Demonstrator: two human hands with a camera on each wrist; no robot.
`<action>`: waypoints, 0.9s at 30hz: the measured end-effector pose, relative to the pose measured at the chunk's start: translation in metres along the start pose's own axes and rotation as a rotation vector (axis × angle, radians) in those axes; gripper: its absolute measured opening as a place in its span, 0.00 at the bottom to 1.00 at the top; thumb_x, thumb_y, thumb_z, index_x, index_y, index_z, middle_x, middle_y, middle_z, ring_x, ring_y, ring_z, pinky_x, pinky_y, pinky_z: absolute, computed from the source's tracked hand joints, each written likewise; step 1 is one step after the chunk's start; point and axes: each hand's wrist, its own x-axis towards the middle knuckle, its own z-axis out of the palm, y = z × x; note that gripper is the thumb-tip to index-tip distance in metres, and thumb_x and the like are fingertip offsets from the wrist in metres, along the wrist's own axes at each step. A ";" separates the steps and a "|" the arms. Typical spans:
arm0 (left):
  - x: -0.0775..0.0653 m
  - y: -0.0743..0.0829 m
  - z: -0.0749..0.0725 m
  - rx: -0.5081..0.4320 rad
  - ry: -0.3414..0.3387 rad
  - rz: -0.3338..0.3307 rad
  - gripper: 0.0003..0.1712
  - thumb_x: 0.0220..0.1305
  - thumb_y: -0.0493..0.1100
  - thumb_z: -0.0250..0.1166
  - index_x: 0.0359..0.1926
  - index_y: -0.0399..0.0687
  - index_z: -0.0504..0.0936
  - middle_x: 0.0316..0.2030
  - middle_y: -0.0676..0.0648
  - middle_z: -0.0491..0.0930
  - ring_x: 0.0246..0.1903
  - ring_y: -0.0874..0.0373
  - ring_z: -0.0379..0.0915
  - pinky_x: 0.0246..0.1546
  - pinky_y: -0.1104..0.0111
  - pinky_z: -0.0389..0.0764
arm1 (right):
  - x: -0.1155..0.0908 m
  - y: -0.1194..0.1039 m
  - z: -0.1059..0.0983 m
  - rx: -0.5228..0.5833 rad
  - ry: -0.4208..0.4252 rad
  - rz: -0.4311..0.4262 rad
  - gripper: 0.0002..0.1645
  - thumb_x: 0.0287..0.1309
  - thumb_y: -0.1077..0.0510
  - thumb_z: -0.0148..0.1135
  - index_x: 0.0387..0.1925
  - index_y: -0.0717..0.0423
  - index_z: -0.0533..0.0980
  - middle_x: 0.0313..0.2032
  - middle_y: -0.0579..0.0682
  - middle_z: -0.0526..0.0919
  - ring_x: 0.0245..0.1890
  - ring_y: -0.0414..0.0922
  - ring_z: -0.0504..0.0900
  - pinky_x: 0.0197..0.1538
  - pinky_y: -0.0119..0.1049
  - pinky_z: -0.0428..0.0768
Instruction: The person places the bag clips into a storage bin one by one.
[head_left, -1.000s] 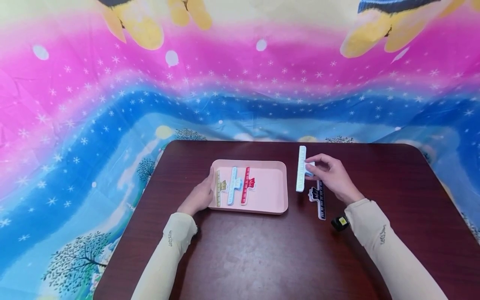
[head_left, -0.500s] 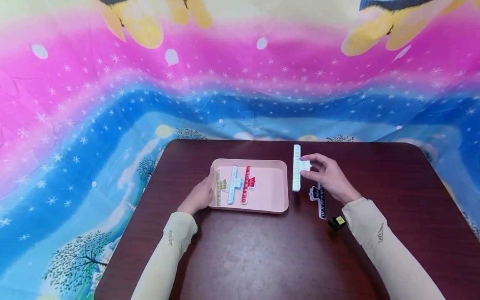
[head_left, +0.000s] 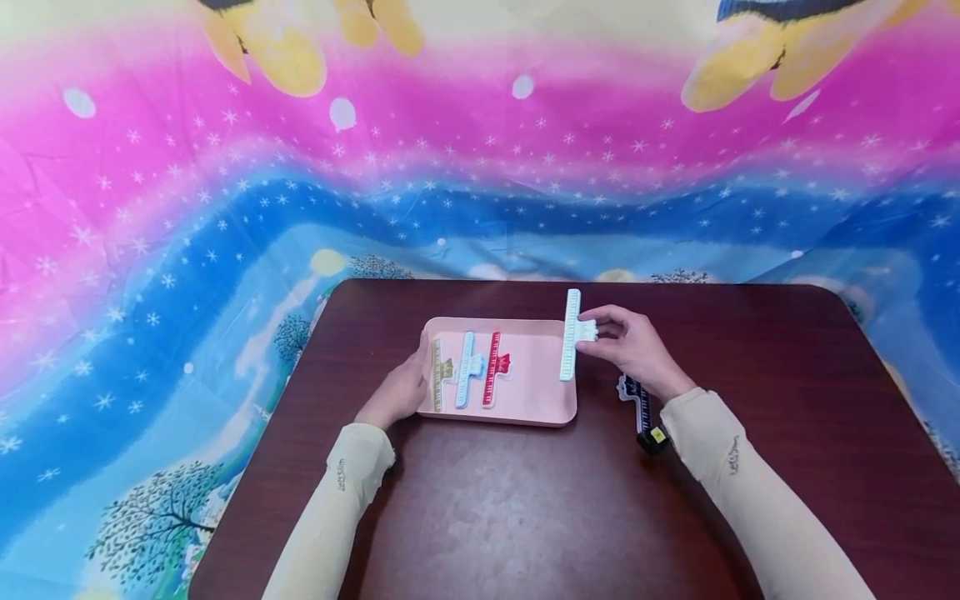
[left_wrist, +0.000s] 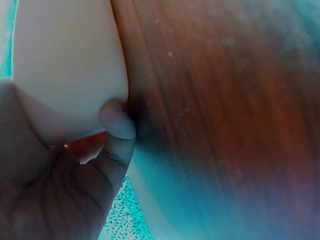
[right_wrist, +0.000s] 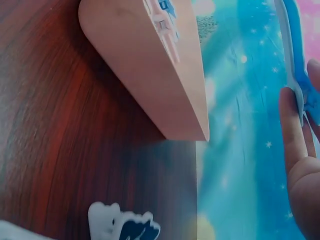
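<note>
Pinched by the handle between the thumb and fingers of the right hand (head_left: 630, 346): a pale clip (head_left: 571, 333), raised off the worktop (head_left: 487, 500), with its long bar running near to far. Seen from the head, overlapping the right rim of the pink tray (head_left: 540, 387); hard to tell exactly how high above it. Blue on the handle side in the right wrist view. Held round its left end with the left hand (head_left: 401, 387): the same tray, with the thumb bent against the near corner and the other fingers along the left wall, partly hidden. Inside the tray, side by side and apart, from left to right: a gold clip (head_left: 437, 383), a light blue clip (head_left: 466, 371) and a red clip (head_left: 491, 371), all with handles toward the right. On the worktop, right of the tray: a black clip (head_left: 641, 403) with its handle toward the left, partly hidden by the right hand and a black wrist device (head_left: 651, 442). Beyond the far edge: a pink-and-blue snowflake backdrop (head_left: 450, 167).
</note>
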 end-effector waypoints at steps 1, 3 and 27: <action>0.000 0.000 0.000 0.001 0.000 0.003 0.45 0.77 0.37 0.45 0.84 0.48 0.29 0.80 0.37 0.53 0.76 0.42 0.59 0.76 0.51 0.63 | 0.002 0.000 0.002 0.000 -0.004 0.003 0.30 0.59 0.56 0.76 0.62 0.56 0.78 0.57 0.60 0.81 0.55 0.55 0.82 0.49 0.28 0.86; -0.001 0.000 0.000 0.000 0.003 0.009 0.46 0.77 0.36 0.46 0.84 0.48 0.29 0.80 0.36 0.54 0.75 0.42 0.60 0.76 0.51 0.64 | 0.004 -0.001 0.006 -0.008 -0.015 0.003 0.30 0.58 0.57 0.77 0.61 0.57 0.78 0.57 0.60 0.81 0.55 0.56 0.83 0.49 0.29 0.86; -0.001 -0.001 -0.001 -0.011 0.008 0.026 0.45 0.76 0.36 0.45 0.84 0.46 0.30 0.80 0.36 0.54 0.76 0.42 0.60 0.77 0.52 0.61 | 0.037 -0.012 0.059 -0.180 -0.104 0.017 0.28 0.48 0.61 0.83 0.52 0.57 0.82 0.54 0.58 0.85 0.51 0.53 0.87 0.58 0.49 0.85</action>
